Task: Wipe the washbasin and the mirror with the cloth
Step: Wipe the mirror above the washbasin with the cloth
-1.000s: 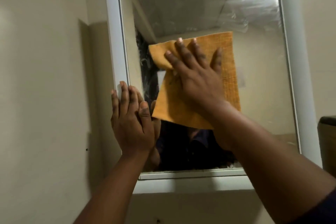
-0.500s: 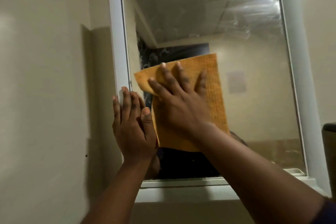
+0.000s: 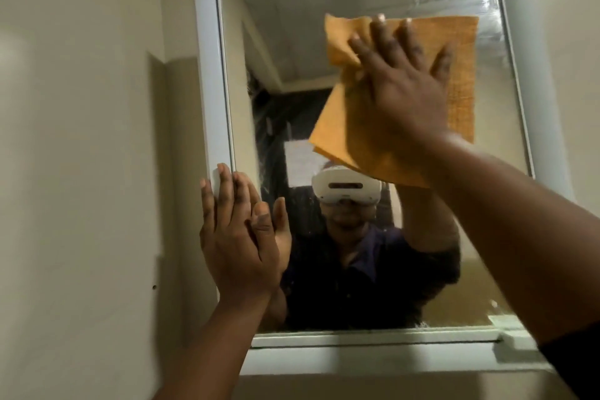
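left hand (image 3: pixel 238 243): your fingers lie flat, close together and holding nothing, palm pressed where the white frame (image 3: pixel 207 75) meets the glass at the lower left; it looks like a brace, steadying you while the other arm reaches up.
right hand (image 3: pixel 394 101): your fingers are spread wide and pressed flat on the cloth, pinning it to the glass, not gripping it; the wide spread likely puts pressure over more of the fabric.
cloth (image 3: pixel 461 75): orange, folded, flat against the upper right of the glass, with its top left corner bunched under your fingertips.
mirror (image 3: pixel 292 26): upright on the wall; a hazy, streaked patch shows at the top right, just above the cloth, so that corner probably still needs a pass.
washbasin: not in view, so you cannot judge its state from here.
containers: none visible here, so no contents to report.
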A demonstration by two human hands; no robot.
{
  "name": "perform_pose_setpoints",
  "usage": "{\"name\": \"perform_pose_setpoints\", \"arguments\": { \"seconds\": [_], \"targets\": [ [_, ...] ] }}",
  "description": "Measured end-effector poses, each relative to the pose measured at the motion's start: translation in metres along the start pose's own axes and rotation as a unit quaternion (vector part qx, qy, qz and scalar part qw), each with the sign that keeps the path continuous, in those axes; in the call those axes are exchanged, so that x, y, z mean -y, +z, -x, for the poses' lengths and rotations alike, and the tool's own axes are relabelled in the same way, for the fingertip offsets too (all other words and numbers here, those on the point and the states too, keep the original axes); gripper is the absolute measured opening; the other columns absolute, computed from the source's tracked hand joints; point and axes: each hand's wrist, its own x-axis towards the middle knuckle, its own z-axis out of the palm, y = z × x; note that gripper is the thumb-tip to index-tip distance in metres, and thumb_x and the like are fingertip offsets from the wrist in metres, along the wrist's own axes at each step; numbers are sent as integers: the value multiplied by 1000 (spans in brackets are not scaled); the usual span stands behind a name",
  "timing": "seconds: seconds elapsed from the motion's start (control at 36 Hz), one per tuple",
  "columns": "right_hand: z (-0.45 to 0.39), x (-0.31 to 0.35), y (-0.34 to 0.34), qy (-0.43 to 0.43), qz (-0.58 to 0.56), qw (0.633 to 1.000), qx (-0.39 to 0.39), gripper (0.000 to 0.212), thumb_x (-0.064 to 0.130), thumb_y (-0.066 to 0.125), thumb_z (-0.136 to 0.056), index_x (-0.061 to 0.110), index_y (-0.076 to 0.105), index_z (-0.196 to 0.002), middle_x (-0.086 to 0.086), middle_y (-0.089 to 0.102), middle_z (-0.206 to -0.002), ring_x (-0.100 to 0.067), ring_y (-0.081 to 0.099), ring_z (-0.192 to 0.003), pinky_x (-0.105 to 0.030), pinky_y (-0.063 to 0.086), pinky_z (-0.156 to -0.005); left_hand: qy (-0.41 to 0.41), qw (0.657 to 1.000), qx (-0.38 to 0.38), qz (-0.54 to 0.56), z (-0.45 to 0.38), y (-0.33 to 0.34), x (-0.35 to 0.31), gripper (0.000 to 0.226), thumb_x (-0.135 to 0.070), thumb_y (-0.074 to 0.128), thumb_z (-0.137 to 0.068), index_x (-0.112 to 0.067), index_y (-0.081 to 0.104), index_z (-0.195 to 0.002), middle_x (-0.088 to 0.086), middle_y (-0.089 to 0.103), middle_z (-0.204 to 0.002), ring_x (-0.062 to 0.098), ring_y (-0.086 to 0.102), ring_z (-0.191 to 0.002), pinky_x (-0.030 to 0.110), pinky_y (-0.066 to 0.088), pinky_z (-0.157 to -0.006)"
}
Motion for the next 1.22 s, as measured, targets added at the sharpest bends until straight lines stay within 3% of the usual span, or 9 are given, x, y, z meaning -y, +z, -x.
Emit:
{"name": "perform_pose_setpoints", "arguments": {
  "seconds": [0.06,0.22,0.39,0.64,0.78,0.89,1.0,1.08,1.22],
  "targets": [
    [9,-16,-1,33,-8,999,-20,54,48,17,-95,38,13,-148,3,2,-159,-25,-6,-145,-59,-12,-108,11,999,-4,31,1,-3,-3,63,-29,57,-91,3,35,-139,18,31,-150,27,21,-143,41,18,-118],
    [33,5,-1,96,-16,995,1,58,51,9,-90,39,8,-148,1,-6,-158,-27,-11,-144,-61,-14,-106,-48,996,27,-75,-1,5,-10,65,-46,33,-95,-12,16,-148,5,8,-158,21,4,-147,30,1,-119],
    [30,80,22,-100,2,993,59,54,48,22,-98,38,6,-148,0,-11,-158,-31,-17,-142,-64,-17,-103,-46,992,-50,103,1,-19,-22,68,-51,7,-96,-9,38,-140,6,31,-150,26,18,-143,24,11,-112],
    [-26,87,20,-146,15,988,49,52,46,23,-99,38,9,-148,2,-5,-159,-29,-12,-144,-65,-13,-106,-37,995,-39,88,0,-24,-22,69,-50,8,-96,-9,48,-135,6,31,-151,27,19,-144,29,15,-112],
    [-40,34,2,-59,6,998,6,53,47,24,-99,36,10,-148,1,-3,-159,-28,-8,-144,-63,-12,-107,-28,999,0,-35,0,-6,-11,60,-42,39,-95,-10,30,-145,6,20,-156,24,11,-146,29,7,-119],
    [-37,-12,-9,20,2,999,-35,50,48,20,-99,38,15,-147,2,3,-159,-25,-4,-145,-62,-11,-108,-16,992,23,-121,-2,5,-5,69,-46,41,-93,-8,20,-147,9,16,-156,24,9,-146,35,6,-119],
    [-20,-32,-15,40,7,999,-16,50,45,18,-99,37,13,-148,2,1,-159,-25,-7,-145,-60,-11,-109,-42,995,-4,-88,-7,3,-14,68,-43,41,-93,-13,14,-148,2,7,-158,23,1,-147,35,5,-119],
    [1,-36,-13,53,-3,999,-13,54,47,16,-95,37,12,-148,3,0,-159,-25,-7,-145,-59,-11,-109,-61,998,-25,7,-13,-5,-28,61,-40,31,-93,-8,29,-145,5,20,-156,28,6,-146,38,7,-116],
    [55,-37,-5,55,-8,998,-12,53,44,16,-95,38,15,-147,5,3,-158,-21,-4,-145,-55,-12,-109,-69,997,-19,6,-21,-5,-32,60,-37,44,-94,-9,28,-145,6,21,-156,30,7,-145,46,10,-116]
  ]
}}
